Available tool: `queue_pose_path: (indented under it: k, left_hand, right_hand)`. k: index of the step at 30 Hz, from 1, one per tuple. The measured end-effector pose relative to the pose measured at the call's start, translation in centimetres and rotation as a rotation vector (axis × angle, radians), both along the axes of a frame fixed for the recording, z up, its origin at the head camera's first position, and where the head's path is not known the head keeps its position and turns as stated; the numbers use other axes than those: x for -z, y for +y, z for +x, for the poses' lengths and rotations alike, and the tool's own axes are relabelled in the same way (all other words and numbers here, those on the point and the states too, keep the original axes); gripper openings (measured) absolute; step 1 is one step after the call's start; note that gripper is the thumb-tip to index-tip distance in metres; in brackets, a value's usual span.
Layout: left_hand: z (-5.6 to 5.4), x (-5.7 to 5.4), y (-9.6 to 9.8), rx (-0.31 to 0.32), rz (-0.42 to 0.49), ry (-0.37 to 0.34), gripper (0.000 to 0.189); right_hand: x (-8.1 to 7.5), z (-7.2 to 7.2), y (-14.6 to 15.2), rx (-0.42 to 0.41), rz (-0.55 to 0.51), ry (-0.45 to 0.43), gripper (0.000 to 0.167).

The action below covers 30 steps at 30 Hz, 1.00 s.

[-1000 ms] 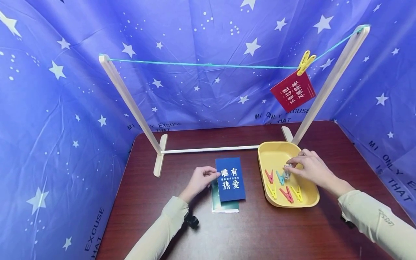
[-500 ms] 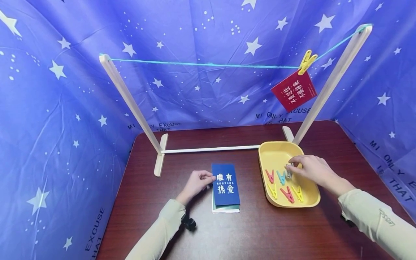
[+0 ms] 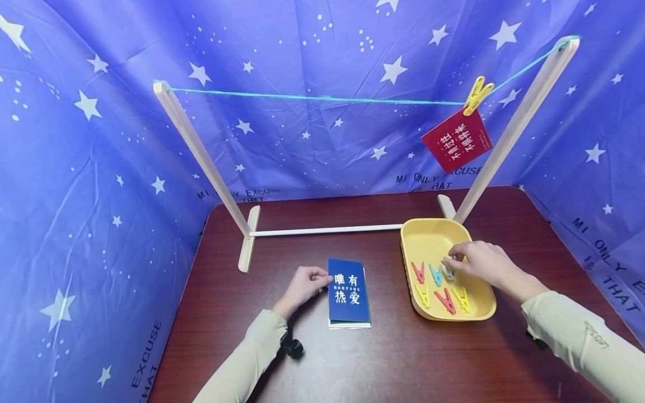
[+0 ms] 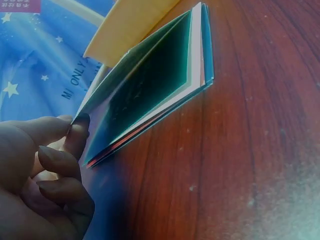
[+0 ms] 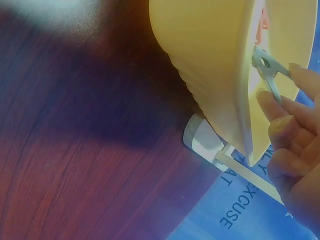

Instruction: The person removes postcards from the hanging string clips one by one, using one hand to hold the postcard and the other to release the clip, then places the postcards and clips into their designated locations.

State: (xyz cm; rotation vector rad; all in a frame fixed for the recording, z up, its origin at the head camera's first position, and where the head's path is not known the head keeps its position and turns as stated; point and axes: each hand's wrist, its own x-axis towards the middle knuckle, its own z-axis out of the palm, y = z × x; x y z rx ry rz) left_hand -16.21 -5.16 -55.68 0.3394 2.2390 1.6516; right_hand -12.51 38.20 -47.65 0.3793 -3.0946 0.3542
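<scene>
My left hand (image 3: 306, 286) pinches the left edge of a blue card (image 3: 347, 308) with white characters. In the left wrist view that edge is lifted, and the card slants over a stack of cards (image 4: 160, 90) on the table. My right hand (image 3: 487, 266) reaches into the yellow basket (image 3: 425, 224). Its thumb and finger pinch the handles of a grey clothespin (image 5: 267, 70); in the head view the fingers partly cover this clothespin. Beside it in the basket lie a blue clothespin (image 3: 435, 275) and several red and yellow ones, including a red clothespin (image 3: 445, 300).
A wooden stand rises behind, with a left post (image 3: 201, 157) and a right post (image 3: 519, 129). A turquoise string (image 3: 322, 98) joins their tops. A yellow clothespin (image 3: 476, 96) holds a red card (image 3: 456, 140) on the string near the right post. A white bar (image 3: 327, 230) runs along the table.
My left hand has drawn the blue card left and toward me, and it now covers most of the stack. The right hand has stayed in the basket, shifting only slightly.
</scene>
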Motion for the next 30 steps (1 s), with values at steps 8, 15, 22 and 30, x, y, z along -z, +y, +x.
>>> queue_pose_path:
  k: [8,15,22,30]
  left_hand:
    - [-0.03,0.54,-0.15,0.002,-0.064,0.083,0.016]
    - [0.13,0.13,-0.18,-0.032,-0.096,0.097,0.015]
    - [0.35,-0.32,-0.16,-0.049,-0.165,0.124,0.01]
    - [0.71,-0.23,-0.22,-0.04,-0.202,0.098,0.012]
  right_hand:
    - [-0.13,-0.43,-0.17,-0.007,0.009,-0.018,0.021]
    - [-0.27,-0.68,-0.32,-0.014,0.022,-0.05,0.021]
    - [-0.4,-0.58,-0.66,0.031,0.033,-0.073,0.03]
    - [0.02,-0.53,-1.0,0.116,0.003,-0.159,0.032]
